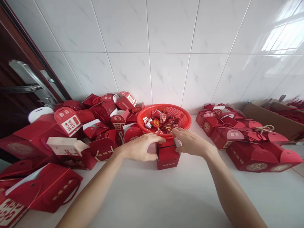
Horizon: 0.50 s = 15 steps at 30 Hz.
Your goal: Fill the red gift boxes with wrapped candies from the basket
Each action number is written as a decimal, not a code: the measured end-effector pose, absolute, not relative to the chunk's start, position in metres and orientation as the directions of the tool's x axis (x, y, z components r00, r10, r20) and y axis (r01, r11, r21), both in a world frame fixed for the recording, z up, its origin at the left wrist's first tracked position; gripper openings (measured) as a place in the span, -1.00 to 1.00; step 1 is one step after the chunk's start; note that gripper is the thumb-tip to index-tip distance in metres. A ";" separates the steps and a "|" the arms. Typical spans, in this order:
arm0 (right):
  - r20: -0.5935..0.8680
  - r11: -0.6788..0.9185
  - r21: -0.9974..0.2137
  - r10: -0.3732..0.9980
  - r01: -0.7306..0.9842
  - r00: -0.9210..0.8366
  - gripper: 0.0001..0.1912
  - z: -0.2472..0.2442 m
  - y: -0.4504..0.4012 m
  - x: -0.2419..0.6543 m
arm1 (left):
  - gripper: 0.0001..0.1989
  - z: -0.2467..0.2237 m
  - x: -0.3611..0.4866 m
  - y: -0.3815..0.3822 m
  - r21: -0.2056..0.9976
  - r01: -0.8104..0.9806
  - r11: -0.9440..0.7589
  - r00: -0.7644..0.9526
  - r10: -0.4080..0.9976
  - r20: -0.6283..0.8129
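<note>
A small red box (168, 158) with gold lettering on its front stands on the white surface, just in front of a red plastic basket (182, 114). Wrapped candies (163, 119) lie in the basket. On the box's left side, my left hand (142, 147) pinches a flap between thumb and fingers. From the right, my right hand (192, 142) grips the opposite flap, its fingertips near the basket's rim. Part of the box top and both flaps are covered by my fingers.
Many red gift boxes (45, 190) crowd the left side, near a dark door with a metal handle (35, 82). More red boxes (251, 156) stand at the right, beside a cardboard box (268, 118). A tiled wall (171, 72) rises behind the basket.
</note>
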State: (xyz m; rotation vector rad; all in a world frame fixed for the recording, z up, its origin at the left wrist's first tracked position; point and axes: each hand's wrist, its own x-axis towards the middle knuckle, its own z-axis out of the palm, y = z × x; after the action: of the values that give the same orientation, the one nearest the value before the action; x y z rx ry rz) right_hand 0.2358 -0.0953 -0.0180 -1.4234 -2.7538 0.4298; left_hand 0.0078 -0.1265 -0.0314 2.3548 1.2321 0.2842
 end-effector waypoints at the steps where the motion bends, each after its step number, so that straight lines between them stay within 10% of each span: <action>1: -0.120 0.557 -0.248 0.794 0.793 -0.596 -0.71 -0.017 -0.095 0.236 | -0.44 -0.031 0.008 -0.126 0.498 0.710 -0.499 0.586 0.810 -0.024; 15: -0.068 0.618 -0.363 0.729 0.697 -0.681 -0.77 -0.027 -0.085 0.238 | -0.42 -0.053 0.025 -0.118 0.579 0.621 -0.528 0.569 0.812 0.130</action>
State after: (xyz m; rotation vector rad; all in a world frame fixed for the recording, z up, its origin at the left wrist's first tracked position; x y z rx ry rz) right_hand 0.2376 -0.0847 -0.0266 -1.2140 -2.7482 0.5596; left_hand 0.0253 -0.1180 -0.0527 2.3272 1.1490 0.5360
